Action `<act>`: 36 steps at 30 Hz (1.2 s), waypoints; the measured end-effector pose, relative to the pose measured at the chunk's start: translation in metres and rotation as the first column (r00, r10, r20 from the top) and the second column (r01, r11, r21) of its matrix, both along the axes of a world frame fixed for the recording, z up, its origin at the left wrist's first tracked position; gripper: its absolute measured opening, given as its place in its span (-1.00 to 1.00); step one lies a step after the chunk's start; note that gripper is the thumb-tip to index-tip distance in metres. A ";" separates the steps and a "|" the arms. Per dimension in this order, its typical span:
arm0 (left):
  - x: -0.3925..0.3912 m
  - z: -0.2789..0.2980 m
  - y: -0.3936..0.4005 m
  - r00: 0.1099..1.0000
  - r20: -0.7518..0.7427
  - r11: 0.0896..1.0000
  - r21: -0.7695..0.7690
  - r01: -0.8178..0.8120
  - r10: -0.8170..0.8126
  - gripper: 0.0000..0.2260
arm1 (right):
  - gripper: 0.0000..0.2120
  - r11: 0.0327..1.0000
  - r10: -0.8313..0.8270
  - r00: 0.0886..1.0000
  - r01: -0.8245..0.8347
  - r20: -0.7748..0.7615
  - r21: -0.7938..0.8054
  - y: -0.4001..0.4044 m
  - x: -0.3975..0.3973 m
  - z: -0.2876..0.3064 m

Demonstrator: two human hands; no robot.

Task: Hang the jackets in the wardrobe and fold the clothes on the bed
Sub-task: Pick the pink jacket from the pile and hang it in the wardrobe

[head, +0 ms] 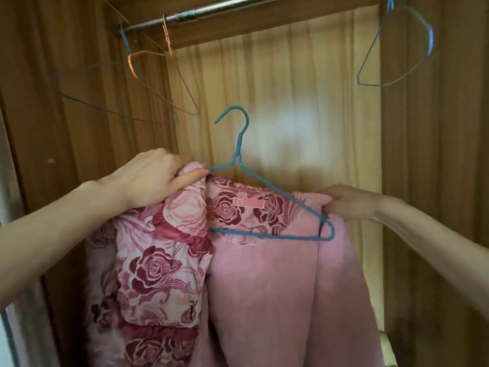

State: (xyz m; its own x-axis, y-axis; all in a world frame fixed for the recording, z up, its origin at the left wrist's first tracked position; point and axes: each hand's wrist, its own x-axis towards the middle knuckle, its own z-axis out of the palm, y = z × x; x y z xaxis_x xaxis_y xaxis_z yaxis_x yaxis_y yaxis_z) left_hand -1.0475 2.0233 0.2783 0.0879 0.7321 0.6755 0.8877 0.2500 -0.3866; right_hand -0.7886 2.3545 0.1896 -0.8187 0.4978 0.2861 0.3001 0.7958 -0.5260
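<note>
Left hand [152, 176]: fingers curled, gripping a bunched shoulder of the pink floral jacket [164, 260], thumb lying along the fabric just beside the left arm of the blue wire hanger [267, 202]. Right hand [349, 202]: fingers closed on the jacket's other shoulder edge, at the hanger's right corner; whether it also pinches the wire, cannot tell.

Jacket held up in front of the open wardrobe, not on the rail. Hanger's right arm and bottom bar lie exposed across the lining; left arm goes under the fabric by the left hand. Hook free, pointing up.

Wardrobe: brown wood-grain walls [79, 88], paler back panel [277, 102] with a glare patch. Metal rail [190, 14] across the top. On it, bare wire hangers: an orange hanger [158, 83] and a dark blue hanger [105, 107] at left, a pale blue hanger [397, 49] at right, its hook cut off by the frame.

Jacket: quilted outer in rose print, plain pink fleecy lining [264, 300], small pink label [248, 202] at the neck, text unreadable. Lower part runs out of frame
</note>
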 end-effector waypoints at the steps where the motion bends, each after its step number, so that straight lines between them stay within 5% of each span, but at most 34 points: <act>1: -0.003 -0.002 0.000 1.000 0.002 1.000 -0.004 0.014 -0.014 -0.23 | -0.53 1.000 -0.014 0.994 0.012 -0.105 -0.020 -0.002 0.002 0.005; 3: -0.009 -0.006 0.001 0.999 -0.023 0.999 0.020 0.029 -0.029 -0.24 | -0.61 0.998 -0.065 0.965 0.064 -0.253 -0.013 -0.011 0.008 0.012; 6: -0.009 -0.009 0.001 0.989 -0.145 0.994 0.111 0.014 0.002 -0.41 | -0.72 0.882 -0.206 0.895 0.345 -0.395 0.322 -0.026 0.017 0.009; 8: -0.007 -0.011 0.002 0.972 -0.225 0.985 0.172 -0.024 0.063 -0.50 | -0.83 0.719 -0.287 0.872 0.470 -0.397 0.513 -0.034 0.025 0.004; 10: -0.004 -0.015 0.007 0.954 -0.269 0.973 0.217 -0.074 0.132 -0.51 | -0.88 0.681 -0.350 0.882 0.471 -0.316 0.560 -0.041 0.031 0.007; 16: 0.025 -0.025 0.020 0.963 -0.207 0.932 0.351 -0.089 0.170 -0.55 | -0.92 0.684 -0.309 0.902 0.430 -0.301 0.589 -0.072 0.036 0.024; 21: 0.061 -0.031 0.033 0.970 -0.231 0.927 0.375 0.023 0.070 -0.59 | -0.73 0.739 -0.114 0.916 0.337 -0.385 0.583 -0.101 0.020 0.039; 25: 0.064 -0.029 0.028 0.984 -0.179 0.897 0.432 0.088 -0.011 -0.61 | -0.49 0.877 0.048 0.904 0.166 -0.424 0.452 -0.095 0.040 0.043; 29: 0.068 -0.027 0.023 0.990 -0.090 0.861 0.490 0.138 -0.107 -0.58 | -0.82 0.911 0.134 0.941 0.007 -0.312 0.411 -0.082 0.045 0.032; 36: 0.065 -0.008 0.027 0.990 0.009 0.869 0.480 0.120 -0.142 -0.54 | -0.63 0.854 0.150 0.917 0.068 -0.370 0.516 -0.097 0.039 0.040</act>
